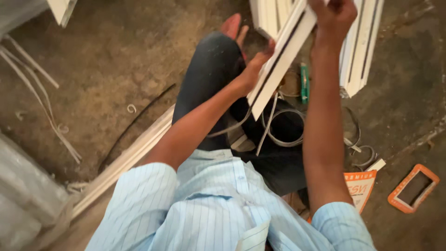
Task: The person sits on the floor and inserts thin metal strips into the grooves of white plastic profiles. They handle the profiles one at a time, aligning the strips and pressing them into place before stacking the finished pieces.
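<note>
Hands on white profile strip [282,55] above my lap | right hand [333,17] fingers wrapped tight around its upper end | left hand [257,66] fingers pinching its lower edge, where grey rubber gasket [268,124] hangs off | gasket coil [284,126] on floor below | orange rectangular frame [413,188] near floor's right edge

Two hands: the left hand [257,65] and right hand [332,18], both on one white profile strip [278,60] at twelve o'clock. One green tool [304,82]. One orange rectangular frame [413,188] at four o'clock. One orange booklet [360,188].
</note>
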